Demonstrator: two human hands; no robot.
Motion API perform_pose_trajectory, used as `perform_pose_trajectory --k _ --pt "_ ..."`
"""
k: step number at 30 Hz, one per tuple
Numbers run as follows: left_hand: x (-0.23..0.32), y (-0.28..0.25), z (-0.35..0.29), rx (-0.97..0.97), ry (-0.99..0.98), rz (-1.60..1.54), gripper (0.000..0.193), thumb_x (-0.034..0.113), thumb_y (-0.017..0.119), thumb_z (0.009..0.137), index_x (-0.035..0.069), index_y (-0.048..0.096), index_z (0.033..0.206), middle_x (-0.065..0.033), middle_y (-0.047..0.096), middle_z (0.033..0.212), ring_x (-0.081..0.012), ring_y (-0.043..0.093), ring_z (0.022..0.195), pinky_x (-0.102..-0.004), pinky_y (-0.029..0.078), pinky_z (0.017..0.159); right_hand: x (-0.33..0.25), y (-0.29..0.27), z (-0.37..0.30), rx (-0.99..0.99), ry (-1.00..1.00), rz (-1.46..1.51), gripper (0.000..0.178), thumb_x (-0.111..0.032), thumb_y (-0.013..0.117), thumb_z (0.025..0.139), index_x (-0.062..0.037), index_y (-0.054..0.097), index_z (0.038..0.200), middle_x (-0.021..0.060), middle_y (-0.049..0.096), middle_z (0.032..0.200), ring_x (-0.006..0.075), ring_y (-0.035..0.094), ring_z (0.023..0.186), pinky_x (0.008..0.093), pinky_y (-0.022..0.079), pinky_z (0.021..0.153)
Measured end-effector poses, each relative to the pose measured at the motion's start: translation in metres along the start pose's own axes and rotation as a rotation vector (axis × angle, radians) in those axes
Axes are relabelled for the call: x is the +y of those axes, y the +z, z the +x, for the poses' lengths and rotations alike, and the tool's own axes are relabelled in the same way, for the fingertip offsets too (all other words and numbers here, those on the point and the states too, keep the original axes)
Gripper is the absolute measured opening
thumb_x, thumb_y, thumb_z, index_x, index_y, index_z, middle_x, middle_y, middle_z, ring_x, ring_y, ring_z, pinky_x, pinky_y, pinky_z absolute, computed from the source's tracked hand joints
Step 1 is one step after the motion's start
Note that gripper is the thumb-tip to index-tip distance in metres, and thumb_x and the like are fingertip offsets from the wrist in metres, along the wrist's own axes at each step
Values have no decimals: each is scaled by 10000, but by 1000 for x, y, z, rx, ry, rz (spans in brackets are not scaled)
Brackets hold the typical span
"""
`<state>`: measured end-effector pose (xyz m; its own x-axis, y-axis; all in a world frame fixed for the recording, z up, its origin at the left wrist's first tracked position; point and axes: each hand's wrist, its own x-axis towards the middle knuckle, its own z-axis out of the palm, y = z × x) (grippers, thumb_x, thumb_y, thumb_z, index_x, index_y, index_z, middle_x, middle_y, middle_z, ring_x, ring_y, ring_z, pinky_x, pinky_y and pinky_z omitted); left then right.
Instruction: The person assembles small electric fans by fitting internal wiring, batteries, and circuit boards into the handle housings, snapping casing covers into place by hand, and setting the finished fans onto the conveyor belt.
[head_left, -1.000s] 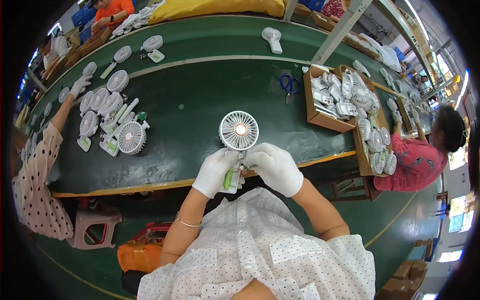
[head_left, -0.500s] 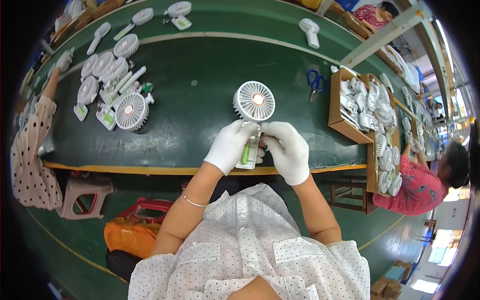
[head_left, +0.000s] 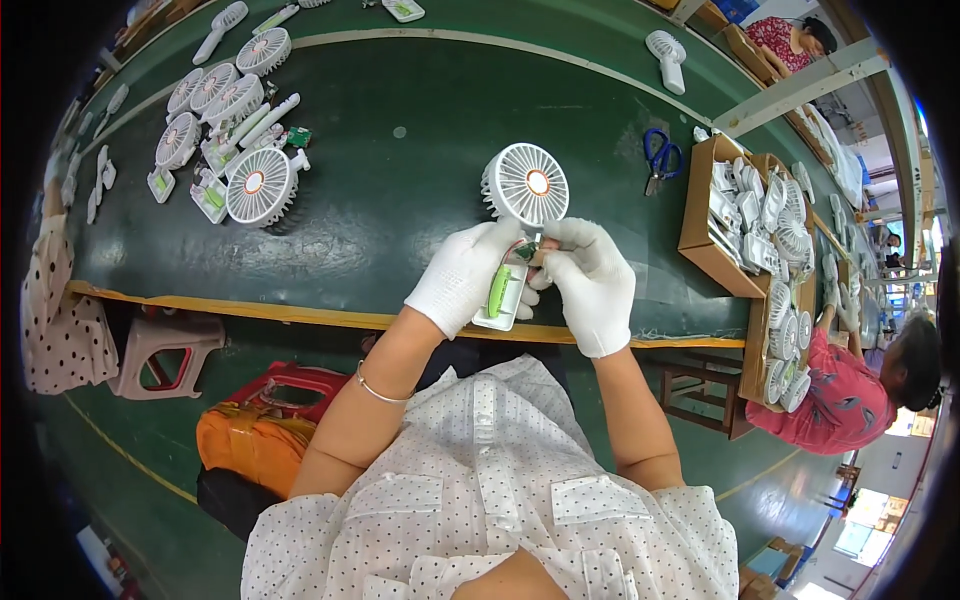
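In front of me, a white handheld fan (head_left: 526,185) lies face up with its handle toward my body. The handle is uncovered, showing a green battery (head_left: 498,292) in the white shell. My left hand (head_left: 460,278), in a white glove, is closed around the handle's left side, just below the round fan head. From the right, my gloved right hand (head_left: 594,285) pinches at the fan's neck, beside a small green circuit board (head_left: 525,253) with thin wires. The right fingertips partly cover the board, so their exact hold is hard to see.
Several partly open fans (head_left: 262,187) lie at the left of the green table. Blue-handled scissors (head_left: 660,160) lie right of my fan, beside a cardboard box (head_left: 715,258) of white parts. A person in pink (head_left: 815,385) works at the far right.
My view has shifted a little. My right fingers have moved around the neck, and the green circuit board with its wires now shows between my hands. The person at left has drawn an arm back.
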<state>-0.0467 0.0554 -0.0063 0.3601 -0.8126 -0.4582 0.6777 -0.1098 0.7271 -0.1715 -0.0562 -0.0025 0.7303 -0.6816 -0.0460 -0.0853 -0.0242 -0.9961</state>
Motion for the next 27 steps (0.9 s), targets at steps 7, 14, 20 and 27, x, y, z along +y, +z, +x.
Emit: perform_pose_trajectory --k 7,14,20,27 --pt "7 -1 1 -24 -50 46 464 373 454 1053 -58 621 1096 -171 707 912 -269 740 697 -369 635 604 12 -5 6 -69 -286 -321 278 89 611 881 -3 707 1125 79 693 1046 134 667 905 267 537 786" --pt "7 -6 4 -86 -25 76 287 210 484 1044 -34 609 1129 -157 714 943 -255 745 820 -349 630 711 9 -6 8 -78 -511 -578 334 73 646 855 -95 750 1124 103 684 1002 207 678 880 289 531 762" --pt "0 -15 10 -56 0 80 207 74 604 951 4 600 1145 -156 713 994 -261 723 893 -345 578 792 0 -2 5 -146 -567 -767 334 52 642 853 -107 752 1125 85 666 957 237 659 837 324 533 730" --pt "-3 -11 9 -78 210 26 294 120 678 904 21 596 1168 -176 660 1097 -349 671 983 -369 552 864 -2 2 -4 -142 -667 -923 293 -6 677 811 -115 747 1073 89 666 928 267 652 831 348 523 686"
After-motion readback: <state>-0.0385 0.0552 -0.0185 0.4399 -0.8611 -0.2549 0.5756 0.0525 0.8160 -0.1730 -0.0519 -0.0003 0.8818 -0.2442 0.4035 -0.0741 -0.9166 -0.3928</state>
